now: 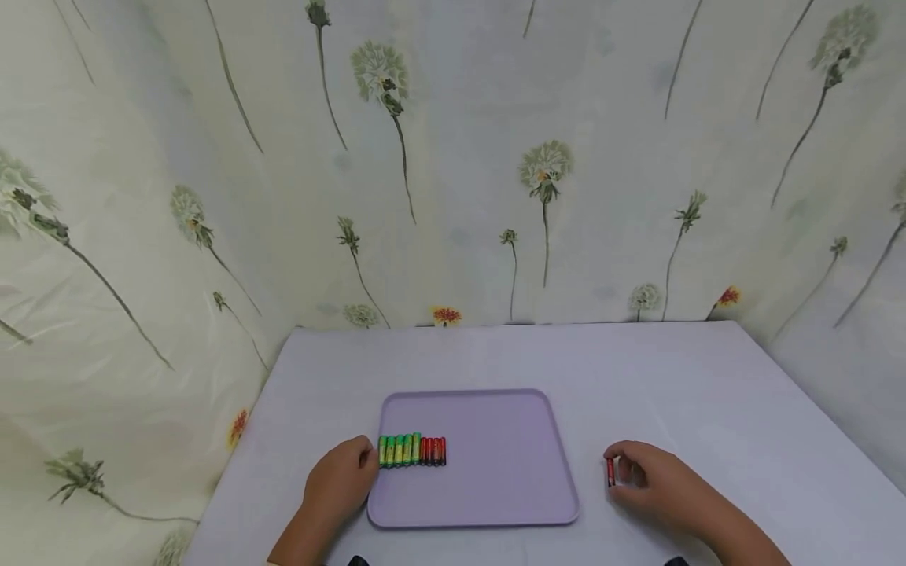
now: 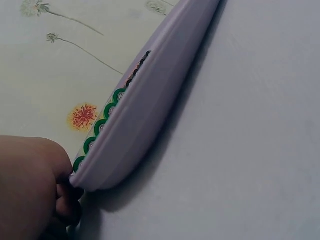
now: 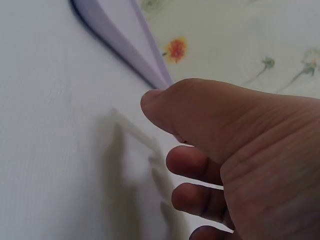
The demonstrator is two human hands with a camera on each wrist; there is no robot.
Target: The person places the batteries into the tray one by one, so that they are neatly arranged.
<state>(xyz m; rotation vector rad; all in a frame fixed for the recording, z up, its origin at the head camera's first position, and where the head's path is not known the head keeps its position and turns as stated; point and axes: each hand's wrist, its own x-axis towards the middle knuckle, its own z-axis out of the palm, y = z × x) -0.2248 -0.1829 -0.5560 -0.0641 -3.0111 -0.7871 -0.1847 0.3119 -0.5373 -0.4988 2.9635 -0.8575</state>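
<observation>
A shallow lilac tray [image 1: 495, 464] lies on the table, its left rim gripped by my left hand [image 1: 341, 478]. Inside it, right by that hand, a row of several green batteries [image 1: 399, 450] stands side by side with a few thinner red batteries [image 1: 433, 451]. Right of the tray, my right hand [image 1: 654, 481] pinches one red battery [image 1: 611, 472] between thumb and fingertips, above the white tabletop. In the right wrist view the thumb [image 3: 187, 107] hides nearly all of that battery. From the left wrist view, the green batteries' round ends [image 2: 111, 111] show over the tray wall.
The tabletop [image 1: 637, 377] is covered in a pale cloth. Behind it and at both sides hangs a curtain [image 1: 453, 157] printed with dandelions. Two small dark objects, one of them a black piece [image 1: 359, 560], show at the bottom edge of the head view.
</observation>
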